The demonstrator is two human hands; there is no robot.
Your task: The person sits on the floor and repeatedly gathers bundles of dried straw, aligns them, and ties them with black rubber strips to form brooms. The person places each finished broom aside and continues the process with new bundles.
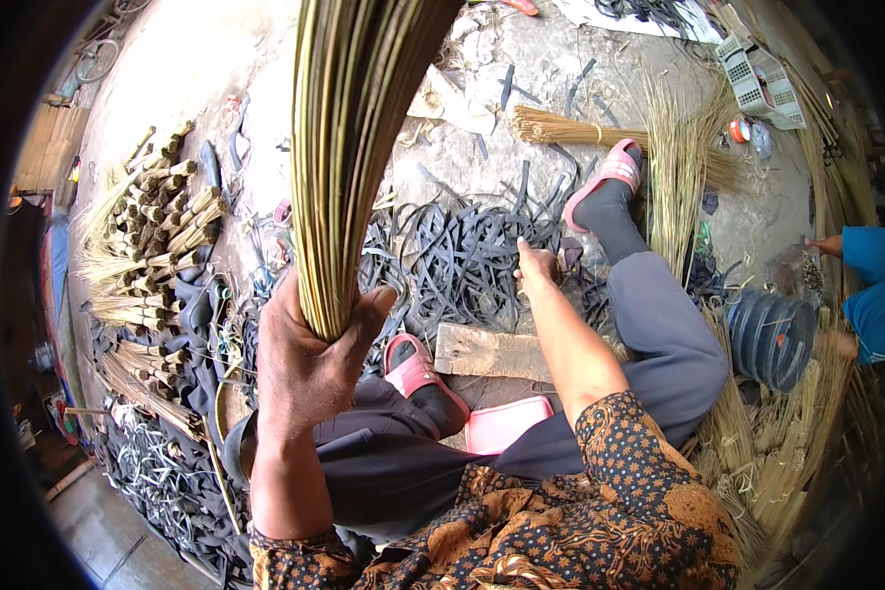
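Note:
My left hand (310,359) is closed around the lower end of a thick bundle of thin greenish-brown sticks (349,147), raised close to the camera with its top out of the picture. Farther off to the right, my right hand (536,265) is over the edge of a tangled heap of black rubber strips (452,261). Its fingers look curled in, and what they hold, if anything, is hidden. Between my feet lies a worn wooden board (492,352), with a pink flat object (508,425) just nearer to me.
Several tied stick bundles (147,246) are piled at the left, above dark rubber scraps (167,472). A tan stick bundle (580,130) and loose upright sticks (671,167) lie beyond my right foot. A coiled dark roll (772,339) stands near another person's blue clothing (870,295).

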